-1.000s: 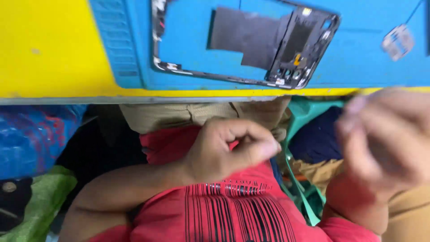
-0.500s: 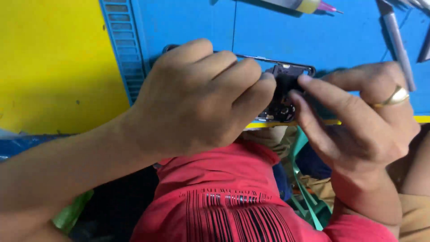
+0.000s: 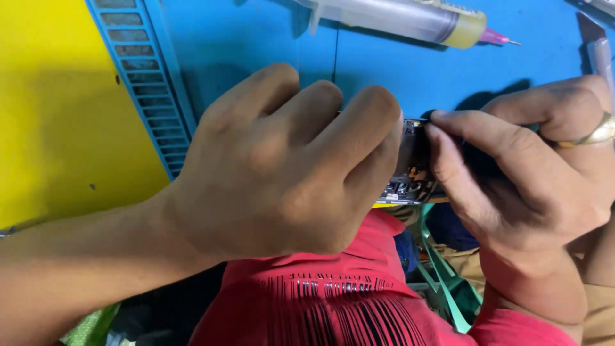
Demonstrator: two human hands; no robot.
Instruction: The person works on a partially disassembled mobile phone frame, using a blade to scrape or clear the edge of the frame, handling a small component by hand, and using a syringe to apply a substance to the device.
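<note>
A second ago both my hands hung below the worktop edge, off the opened phone frame (image 3: 410,170), which lay bare on the blue mat (image 3: 256,45). Now my left hand (image 3: 282,166) has come up and lies curled over the frame, hiding most of it, and my right hand (image 3: 532,173) has closed in from the other side, fingertips (image 3: 448,138) pressed to the exposed end. Since half a second ago the view has drawn closer: the hands fill more of it, and a syringe (image 3: 410,19) with a pink tip now shows above them.
</note>
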